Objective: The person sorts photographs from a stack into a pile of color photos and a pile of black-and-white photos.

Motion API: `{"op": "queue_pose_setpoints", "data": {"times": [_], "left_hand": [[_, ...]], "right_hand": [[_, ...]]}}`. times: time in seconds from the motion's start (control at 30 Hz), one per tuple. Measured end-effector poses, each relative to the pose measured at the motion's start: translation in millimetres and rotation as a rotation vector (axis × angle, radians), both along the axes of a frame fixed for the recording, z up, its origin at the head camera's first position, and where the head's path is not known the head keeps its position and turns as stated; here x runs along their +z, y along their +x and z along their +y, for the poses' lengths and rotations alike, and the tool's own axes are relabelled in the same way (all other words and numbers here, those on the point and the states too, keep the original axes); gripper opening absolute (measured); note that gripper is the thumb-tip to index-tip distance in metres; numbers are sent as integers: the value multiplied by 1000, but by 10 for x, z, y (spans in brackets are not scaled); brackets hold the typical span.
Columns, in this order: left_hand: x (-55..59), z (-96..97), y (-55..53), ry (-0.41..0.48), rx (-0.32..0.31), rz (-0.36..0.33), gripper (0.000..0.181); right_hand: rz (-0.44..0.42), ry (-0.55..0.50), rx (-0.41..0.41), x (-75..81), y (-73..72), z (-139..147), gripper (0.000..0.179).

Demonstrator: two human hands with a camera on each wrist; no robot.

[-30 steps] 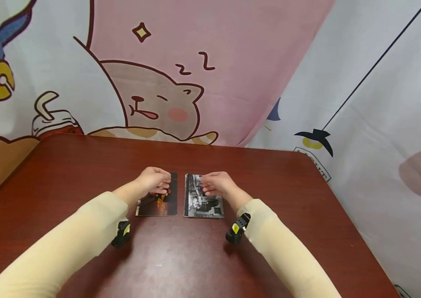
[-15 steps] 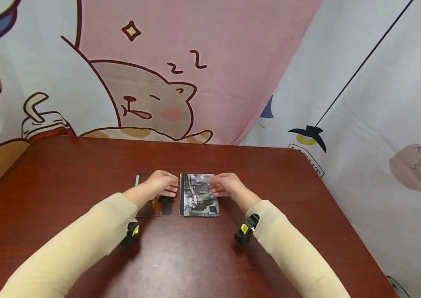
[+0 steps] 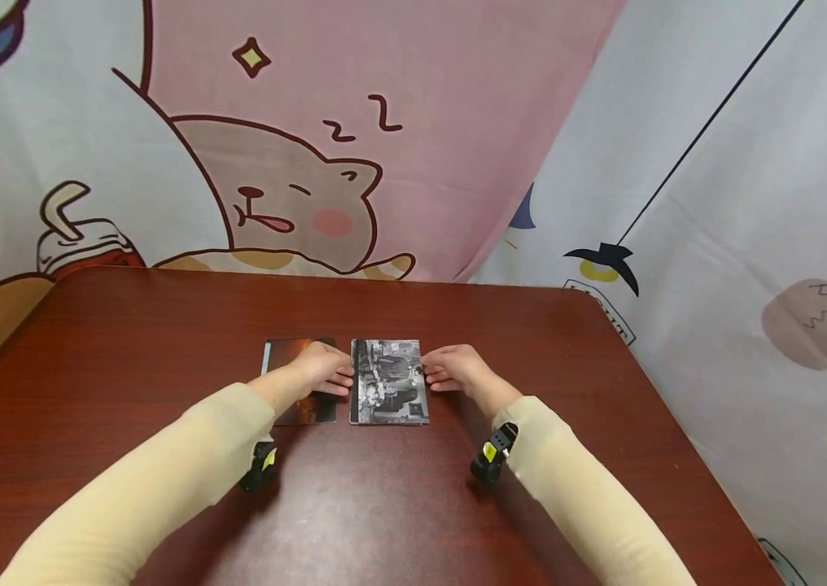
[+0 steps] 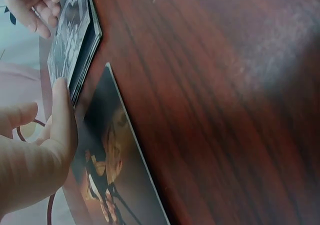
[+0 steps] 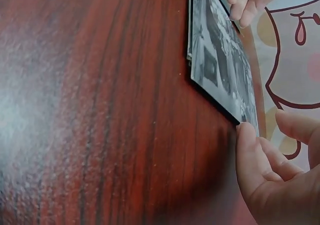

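A small stack of photo cards (image 3: 389, 382) lies flat on the table, a black-and-white picture on top. Just left of it is a single dark photo card (image 4: 117, 155) with orange tones, partly covered by my left hand in the head view. My left hand (image 3: 323, 368) reaches over that dark card, and its fingertips touch the stack's left edge. At the opposite side, my right hand (image 3: 459, 369) has its fingertips against the stack's right edge. Both hands have fairly straight fingers, and the thumbs stand apart from the cards in the wrist views.
The reddish-brown wooden table (image 3: 384, 505) reaches back to a printed cloth (image 3: 487, 122) with cartoon animals. Black wrist cameras (image 3: 260, 465) are strapped at both cuffs.
Both hands were above the cards with fingers bent. My right hand moved right off the stack's top to its right edge; my left hand moved right to its left edge. The view shifted slightly.
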State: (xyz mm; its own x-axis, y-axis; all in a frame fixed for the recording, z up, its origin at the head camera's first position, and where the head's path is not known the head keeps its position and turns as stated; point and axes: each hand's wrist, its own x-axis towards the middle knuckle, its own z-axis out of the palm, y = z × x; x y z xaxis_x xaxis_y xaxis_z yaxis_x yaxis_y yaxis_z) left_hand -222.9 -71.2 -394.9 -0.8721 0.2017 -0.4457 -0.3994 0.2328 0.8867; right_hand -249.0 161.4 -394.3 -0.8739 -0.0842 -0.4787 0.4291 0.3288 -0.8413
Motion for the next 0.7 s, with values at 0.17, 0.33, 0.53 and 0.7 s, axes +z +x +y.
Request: {"op": "queue_pose_setpoints", "data": {"times": [0.17, 0.33, 0.53, 0.7], "left_hand": [[4, 23, 25, -30, -26, -1, 42], [9, 29, 30, -41, -19, 13, 42], [2, 32, 33, -32, -4, 5, 42], [-21, 41, 26, 0, 16, 6, 42]], "right_hand": [[6, -2, 11, -16, -5, 4, 32], [14, 2, 18, -13, -6, -10, 31], [13, 0, 3, -26, -1, -15, 31], [19, -18, -13, -29, 0, -23, 31]]}}
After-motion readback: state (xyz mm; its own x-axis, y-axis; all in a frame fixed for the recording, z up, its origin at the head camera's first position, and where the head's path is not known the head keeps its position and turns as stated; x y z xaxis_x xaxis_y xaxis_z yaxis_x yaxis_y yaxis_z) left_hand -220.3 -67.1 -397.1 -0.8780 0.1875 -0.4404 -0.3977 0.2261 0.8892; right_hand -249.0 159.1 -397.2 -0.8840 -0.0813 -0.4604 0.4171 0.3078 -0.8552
